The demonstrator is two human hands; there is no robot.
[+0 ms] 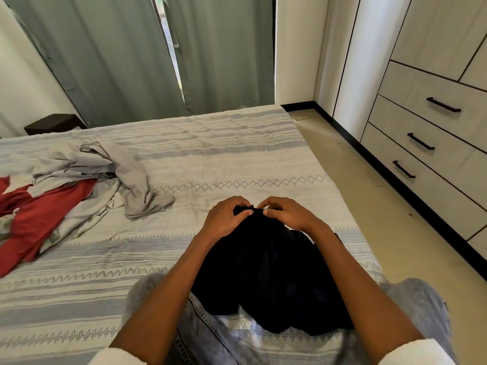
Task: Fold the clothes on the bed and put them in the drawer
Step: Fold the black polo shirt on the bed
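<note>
A black garment (266, 270) lies bunched on the bed (224, 159) right in front of me, partly over my knees in light jeans. My left hand (228, 217) and my right hand (286, 212) sit side by side at its far edge, each pinching the black cloth between thumb and fingers. A crumpled grey garment (110, 169) and a red garment (39, 214) lie in a heap at the left of the bed. Closed drawers (432, 127) with black handles stand at the right.
A strip of beige floor (369, 185) runs between the bed and the drawer unit. Green curtains (118, 56) hang behind the bed. A dark small table (52, 123) stands at the far left corner.
</note>
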